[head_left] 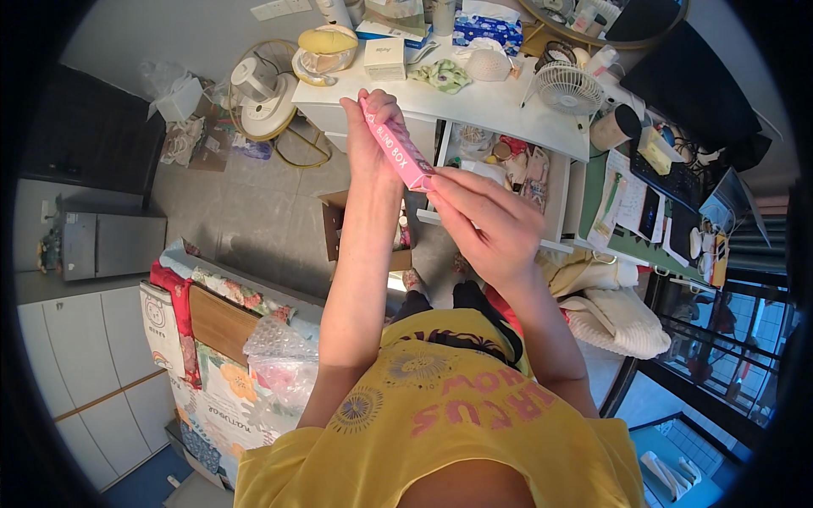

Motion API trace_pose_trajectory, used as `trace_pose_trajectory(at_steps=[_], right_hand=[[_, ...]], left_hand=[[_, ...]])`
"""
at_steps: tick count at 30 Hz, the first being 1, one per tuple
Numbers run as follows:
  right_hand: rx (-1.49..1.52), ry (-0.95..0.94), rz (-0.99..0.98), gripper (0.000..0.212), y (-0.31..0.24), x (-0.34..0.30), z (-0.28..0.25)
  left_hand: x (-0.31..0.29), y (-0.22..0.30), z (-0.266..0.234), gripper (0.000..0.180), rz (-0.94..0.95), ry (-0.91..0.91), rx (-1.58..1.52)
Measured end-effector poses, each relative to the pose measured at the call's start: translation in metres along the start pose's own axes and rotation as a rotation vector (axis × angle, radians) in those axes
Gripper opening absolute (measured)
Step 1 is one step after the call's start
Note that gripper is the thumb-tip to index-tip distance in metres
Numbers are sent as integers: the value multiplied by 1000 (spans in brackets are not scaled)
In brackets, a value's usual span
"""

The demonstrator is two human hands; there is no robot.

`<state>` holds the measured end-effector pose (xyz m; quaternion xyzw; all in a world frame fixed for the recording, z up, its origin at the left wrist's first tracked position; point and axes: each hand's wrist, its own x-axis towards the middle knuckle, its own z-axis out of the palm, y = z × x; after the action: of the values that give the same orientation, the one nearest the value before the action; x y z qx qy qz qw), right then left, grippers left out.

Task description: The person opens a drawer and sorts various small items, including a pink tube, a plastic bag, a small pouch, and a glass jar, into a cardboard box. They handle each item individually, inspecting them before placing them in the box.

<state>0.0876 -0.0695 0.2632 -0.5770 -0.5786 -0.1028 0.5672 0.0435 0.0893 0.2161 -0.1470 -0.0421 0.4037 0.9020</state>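
Pink slim cardboard box point(396, 152) held aloft near the white table point(491, 106)'s front edge. Left hand point(362, 144) grasps its length; fingertips of right hand point(500, 224) pinch the near end. Step, probably: working that end; next calls for steady left support.

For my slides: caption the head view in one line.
Left hand grips a slim pink box, right fingers at its near end, an open drawer beyond.

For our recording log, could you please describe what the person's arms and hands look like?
The left hand and right hand are ungloved, with no watch or bracelet visible. Both forearms are bare; the short sleeves are yellow, part of a T-shirt with pink lettering and sunburst prints.
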Motion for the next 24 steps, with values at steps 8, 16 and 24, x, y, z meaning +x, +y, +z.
trace_pose_trajectory(at_steps=[8,16,24], right_hand=[[136,-32,211,19,-2,-2,4],[125,-43,114,21,-1,4,6],[-5,-185,-78,25,-4,9,5]], left_hand=[[5,5,8,41,31,-85,-6],[3,3,15,36,-80,-14,121],[1,3,21,35,-216,95,112]])
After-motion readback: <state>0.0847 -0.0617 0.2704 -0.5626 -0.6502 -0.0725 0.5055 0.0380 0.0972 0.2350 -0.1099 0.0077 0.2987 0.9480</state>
